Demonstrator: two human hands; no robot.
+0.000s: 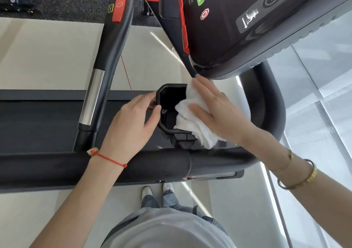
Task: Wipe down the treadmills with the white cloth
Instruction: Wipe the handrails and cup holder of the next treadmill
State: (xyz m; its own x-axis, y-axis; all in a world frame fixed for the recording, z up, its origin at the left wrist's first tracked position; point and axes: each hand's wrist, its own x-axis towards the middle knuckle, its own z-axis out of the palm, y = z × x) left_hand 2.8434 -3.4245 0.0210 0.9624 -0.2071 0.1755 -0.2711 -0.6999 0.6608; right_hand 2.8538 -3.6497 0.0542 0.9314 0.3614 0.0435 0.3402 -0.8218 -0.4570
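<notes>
I'm wiping the cup holder (171,110): right hand (215,110) fingers flat, pressing white cloth (192,122) onto its rim; left hand (133,122) pinches its edge. Next: probably swipe inside.

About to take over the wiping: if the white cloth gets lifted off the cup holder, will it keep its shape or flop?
The white cloth will likely flop: it already drapes in loose folds over the cup holder rim. It looks light and soft like towelling, so probably grippy, not slippery. The right hand lies flat on it, so it may bunch when pushed.

right hand (217,112) pressing white cloth (192,118) on cup holder (162,95)
</notes>
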